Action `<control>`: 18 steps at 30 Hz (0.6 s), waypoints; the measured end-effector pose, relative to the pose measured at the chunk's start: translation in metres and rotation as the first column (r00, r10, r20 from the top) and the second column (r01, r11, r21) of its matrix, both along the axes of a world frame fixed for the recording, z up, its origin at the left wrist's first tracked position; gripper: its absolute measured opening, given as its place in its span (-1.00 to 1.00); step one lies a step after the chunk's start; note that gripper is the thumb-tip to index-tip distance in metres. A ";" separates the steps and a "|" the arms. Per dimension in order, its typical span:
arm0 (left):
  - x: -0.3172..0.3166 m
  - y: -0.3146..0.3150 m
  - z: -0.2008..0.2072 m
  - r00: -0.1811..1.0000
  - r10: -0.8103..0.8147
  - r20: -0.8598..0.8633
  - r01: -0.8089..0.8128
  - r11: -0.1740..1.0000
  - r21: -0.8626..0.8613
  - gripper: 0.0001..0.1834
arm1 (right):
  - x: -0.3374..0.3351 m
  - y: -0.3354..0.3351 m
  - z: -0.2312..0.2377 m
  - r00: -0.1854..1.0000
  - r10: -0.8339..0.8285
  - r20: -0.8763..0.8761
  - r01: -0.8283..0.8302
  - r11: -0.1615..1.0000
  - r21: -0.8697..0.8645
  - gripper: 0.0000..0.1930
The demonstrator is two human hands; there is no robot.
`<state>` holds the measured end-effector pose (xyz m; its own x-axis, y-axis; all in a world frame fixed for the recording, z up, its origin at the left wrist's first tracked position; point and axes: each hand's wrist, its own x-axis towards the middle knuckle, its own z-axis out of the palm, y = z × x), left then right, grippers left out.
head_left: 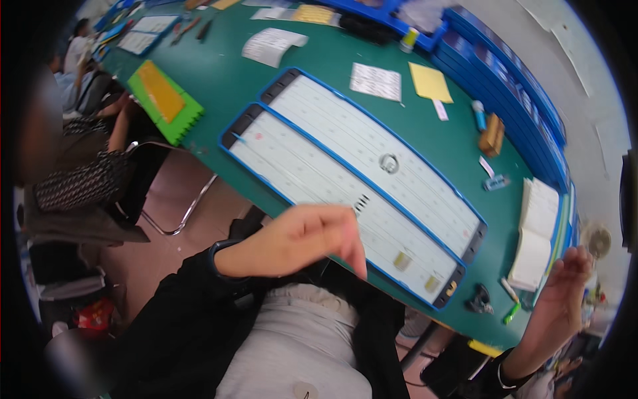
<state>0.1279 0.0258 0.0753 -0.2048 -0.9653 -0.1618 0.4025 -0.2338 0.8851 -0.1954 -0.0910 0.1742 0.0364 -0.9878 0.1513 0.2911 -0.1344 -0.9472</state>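
Note:
My left hand (299, 241) is held in front of my body, over the near edge of the table. Its fingers bend downward loosely, and nothing shows in them. My right hand (558, 312) is raised off the table's right end, fingers stretched upward, holding nothing I can see. Two long white panels with blue frames and dark end caps lie side by side: a near panel (299, 176), partly covered by my left hand, and a far panel (332, 113). Small black pieces or marks (361, 203) show on the near panel, beside my left knuckles.
On the green table (219, 66) lie an open notebook (537, 226), a black object (480, 300), a green marker (512, 314), a wooden block (492, 135) and paper sheets (376, 82). Blue bins (495, 80) line the back. Someone sits left, near a green tray (166, 103).

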 end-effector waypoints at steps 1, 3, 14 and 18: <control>0.008 0.001 -0.009 0.984 0.166 0.062 -0.163 0.985 -0.056 -0.72 | -0.003 -0.015 -0.012 0.999 0.035 0.020 -0.035 0.999 0.002 -0.79; 0.022 0.004 -0.013 0.925 0.353 0.143 -0.350 0.936 -0.051 -0.74 | -0.004 -0.045 -0.039 0.939 0.340 -0.049 -0.335 0.938 0.088 -0.58; 0.021 0.007 -0.022 0.859 0.464 0.215 -0.487 0.871 0.066 -0.90 | 0.012 -0.070 -0.106 0.245 0.202 -0.948 -0.180 0.971 0.160 -0.81; 0.005 0.000 -0.024 0.904 0.240 0.355 -0.252 0.968 -0.012 -0.86 | 0.083 -0.011 -0.067 0.009 -0.369 -0.929 -0.698 0.663 -0.270 -0.57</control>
